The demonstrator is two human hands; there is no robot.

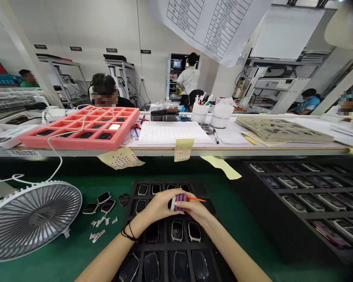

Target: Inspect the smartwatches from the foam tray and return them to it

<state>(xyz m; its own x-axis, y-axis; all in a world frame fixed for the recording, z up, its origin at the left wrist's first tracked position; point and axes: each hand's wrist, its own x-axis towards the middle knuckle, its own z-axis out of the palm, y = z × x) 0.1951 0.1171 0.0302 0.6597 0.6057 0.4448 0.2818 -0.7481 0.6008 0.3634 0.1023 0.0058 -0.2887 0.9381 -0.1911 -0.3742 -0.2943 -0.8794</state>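
Both hands meet above a black foam tray [161, 246] with smartwatch cases in its pockets. My left hand [161, 204] curls around one side of a small purple and white stack [181, 201], which looks like watch cases held together. From the other side, my right hand [196, 210] closes on the same stack, its thumb against the purple edges. A thin orange pointed stick [196, 199] sticks out to the right from the right hand's fingers. White-rimmed watch cases [177, 231] lie in the pockets just below the hands.
At left stand a grey fan [35, 219], loose watch cases [108, 205] and small peeled strips [98, 235] on the green mat. A larger black tray of watches [306, 203] is at right. The shelf ahead bears a pink foam tray [116, 141] and paper [170, 131]. Co-workers sit beyond.
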